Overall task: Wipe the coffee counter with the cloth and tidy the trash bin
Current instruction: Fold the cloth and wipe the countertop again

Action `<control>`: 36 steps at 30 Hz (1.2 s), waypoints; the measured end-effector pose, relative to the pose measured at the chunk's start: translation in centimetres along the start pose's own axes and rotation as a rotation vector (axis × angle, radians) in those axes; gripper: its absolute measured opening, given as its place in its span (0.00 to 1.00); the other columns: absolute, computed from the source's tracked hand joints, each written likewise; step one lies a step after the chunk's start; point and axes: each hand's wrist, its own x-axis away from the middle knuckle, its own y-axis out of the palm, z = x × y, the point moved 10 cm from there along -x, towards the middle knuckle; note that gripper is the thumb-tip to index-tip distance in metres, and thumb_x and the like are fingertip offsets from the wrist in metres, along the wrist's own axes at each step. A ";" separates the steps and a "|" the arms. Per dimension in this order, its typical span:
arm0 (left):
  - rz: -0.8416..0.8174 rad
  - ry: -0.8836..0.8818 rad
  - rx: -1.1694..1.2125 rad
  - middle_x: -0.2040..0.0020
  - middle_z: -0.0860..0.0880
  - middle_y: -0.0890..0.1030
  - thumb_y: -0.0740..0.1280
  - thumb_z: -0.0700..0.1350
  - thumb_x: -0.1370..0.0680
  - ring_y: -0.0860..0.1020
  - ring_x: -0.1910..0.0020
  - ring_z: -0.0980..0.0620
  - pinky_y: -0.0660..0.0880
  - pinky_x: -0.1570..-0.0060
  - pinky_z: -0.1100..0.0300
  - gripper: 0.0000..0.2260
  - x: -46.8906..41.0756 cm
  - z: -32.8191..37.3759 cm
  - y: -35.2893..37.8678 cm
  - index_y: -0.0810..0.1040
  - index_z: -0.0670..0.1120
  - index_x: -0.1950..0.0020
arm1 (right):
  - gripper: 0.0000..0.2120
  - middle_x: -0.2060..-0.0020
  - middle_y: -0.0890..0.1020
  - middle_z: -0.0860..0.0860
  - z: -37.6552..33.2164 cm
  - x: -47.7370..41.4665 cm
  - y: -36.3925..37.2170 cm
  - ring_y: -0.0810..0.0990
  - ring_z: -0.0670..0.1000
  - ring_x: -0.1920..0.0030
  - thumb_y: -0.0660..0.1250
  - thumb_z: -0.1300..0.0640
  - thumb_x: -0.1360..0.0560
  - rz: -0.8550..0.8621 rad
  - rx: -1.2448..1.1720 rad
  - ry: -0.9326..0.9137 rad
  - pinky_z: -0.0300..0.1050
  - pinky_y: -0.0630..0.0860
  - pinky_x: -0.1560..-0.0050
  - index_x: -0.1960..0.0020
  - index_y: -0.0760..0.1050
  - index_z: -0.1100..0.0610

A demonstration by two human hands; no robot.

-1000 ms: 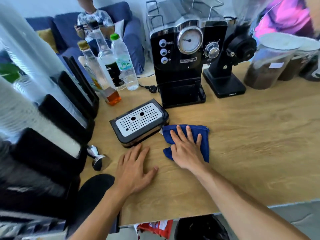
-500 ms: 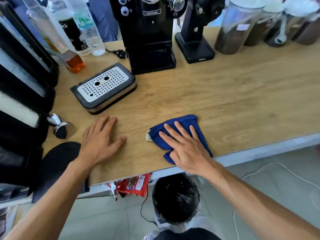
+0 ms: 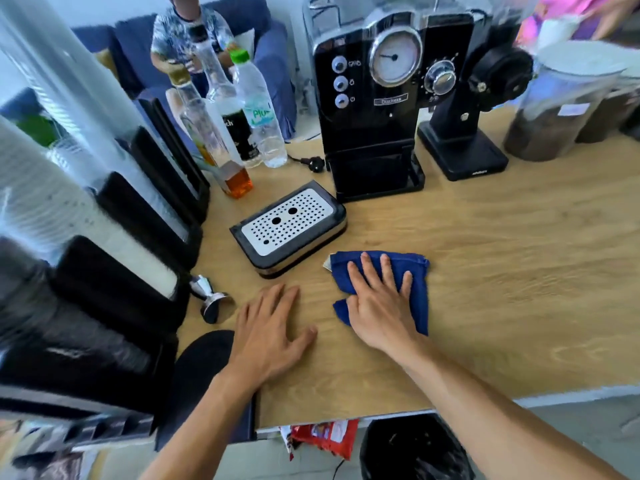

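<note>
A folded blue cloth lies on the wooden counter, just right of the drip tray. My right hand presses flat on the cloth, fingers spread. My left hand rests flat on the bare counter to its left, holding nothing. Below the counter's front edge stands the trash bin lined with a black bag. A red wrapper hangs beside the bin under the counter edge.
A black drip tray with a perforated steel top sits ahead of my left hand. Behind it stand the espresso machine, a grinder, coffee jars and several bottles. A tamper lies at left beside cup dispensers.
My right hand has pushed the cloth away from the counter's front edge, back up beside the drip tray. My left hand has stayed flat in place. The view has tilted upward.
</note>
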 end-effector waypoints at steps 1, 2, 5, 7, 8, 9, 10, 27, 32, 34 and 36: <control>0.009 0.002 -0.011 0.21 0.51 0.56 0.47 0.72 0.29 0.53 0.23 0.50 0.51 0.26 0.50 0.37 -0.1 -0.1 -0.2 0.54 0.57 0.23 | 0.27 0.23 0.44 0.50 -1.4 -1.4 0.2 0.37 0.57 0.25 0.47 0.49 0.22 -0.005 0.012 -0.029 0.66 0.35 0.31 0.25 0.45 0.51; 0.014 0.003 -0.022 0.21 0.51 0.56 0.48 0.71 0.28 0.54 0.24 0.51 0.50 0.27 0.50 0.36 -0.1 -0.3 -0.3 0.54 0.57 0.23 | 0.28 0.23 0.44 0.51 -2.7 -2.4 0.5 0.37 0.58 0.25 0.47 0.48 0.22 -0.010 0.028 -0.058 0.66 0.35 0.32 0.25 0.45 0.52; 0.025 0.002 -0.016 0.21 0.51 0.56 0.51 0.69 0.27 0.54 0.24 0.51 0.50 0.26 0.49 0.35 0.0 -0.9 -0.6 0.54 0.56 0.23 | 0.28 0.23 0.44 0.51 -4.0 -2.9 0.8 0.37 0.58 0.25 0.47 0.48 0.23 -0.036 0.084 -0.149 0.66 0.36 0.31 0.25 0.45 0.51; 0.021 -0.001 -0.003 0.21 0.51 0.56 0.52 0.68 0.27 0.54 0.24 0.50 0.51 0.26 0.48 0.35 0.2 -1.2 -0.6 0.55 0.56 0.23 | 0.29 0.23 0.45 0.49 -4.1 -1.3 0.8 0.38 0.57 0.25 0.47 0.47 0.24 -0.060 0.102 -0.250 0.66 0.37 0.31 0.25 0.46 0.50; 0.021 0.000 0.003 0.21 0.51 0.56 0.52 0.68 0.28 0.55 0.24 0.50 0.52 0.26 0.48 0.35 0.4 -1.1 -0.5 0.55 0.56 0.23 | 0.29 0.23 0.46 0.49 -4.0 0.0 0.8 0.39 0.56 0.25 0.47 0.47 0.25 -0.070 0.107 -0.297 0.66 0.38 0.30 0.25 0.47 0.49; 0.026 0.000 0.006 0.21 0.51 0.56 0.52 0.69 0.28 0.55 0.24 0.49 0.52 0.26 0.47 0.36 0.5 -1.2 -0.6 0.56 0.55 0.23 | 0.29 0.23 0.47 0.48 -3.9 1.3 0.6 0.40 0.56 0.25 0.46 0.47 0.26 -0.075 0.103 -0.332 0.66 0.38 0.30 0.25 0.48 0.48; 0.031 0.001 0.008 0.21 0.50 0.57 0.50 0.69 0.29 0.55 0.24 0.48 0.52 0.26 0.47 0.37 0.6 -1.2 -0.6 0.56 0.55 0.23 | 0.30 0.23 0.48 0.47 -3.6 2.7 0.4 0.41 0.55 0.25 0.46 0.47 0.27 -0.083 0.098 -0.349 0.65 0.39 0.30 0.25 0.49 0.47; 0.026 0.039 0.029 0.22 0.50 0.57 0.49 0.70 0.27 0.55 0.24 0.49 0.52 0.25 0.45 0.36 1.2 -0.6 0.2 0.56 0.55 0.23 | 0.32 0.24 0.43 0.47 2.2 5.9 -0.1 0.37 0.54 0.25 0.39 0.45 0.29 0.001 0.088 -0.030 0.64 0.36 0.31 0.25 0.46 0.47; 0.044 0.025 0.015 0.21 0.51 0.56 0.48 0.70 0.27 0.53 0.23 0.52 0.49 0.24 0.48 0.35 1.9 -1.9 -0.3 0.55 0.55 0.23 | 0.30 0.24 0.44 0.53 -3.9 -1.4 1.7 0.37 0.59 0.26 0.45 0.46 0.24 -0.007 0.095 -0.051 0.68 0.36 0.32 0.25 0.43 0.52; 0.057 0.010 0.009 0.22 0.51 0.57 0.49 0.69 0.27 0.53 0.23 0.52 0.48 0.25 0.48 0.35 2.5 -2.7 -0.7 0.56 0.54 0.23 | 0.29 0.24 0.43 0.53 -5.3 -2.1 2.2 0.37 0.59 0.26 0.46 0.46 0.24 -0.021 0.115 -0.095 0.67 0.36 0.32 0.25 0.43 0.52; 0.063 -0.009 0.012 0.22 0.51 0.58 0.48 0.68 0.28 0.54 0.23 0.51 0.49 0.25 0.49 0.35 3.2 -3.3 -0.9 0.58 0.54 0.23 | 0.29 0.24 0.43 0.51 -5.7 -1.4 2.4 0.37 0.58 0.26 0.46 0.46 0.24 -0.045 0.112 -0.154 0.65 0.35 0.31 0.25 0.43 0.50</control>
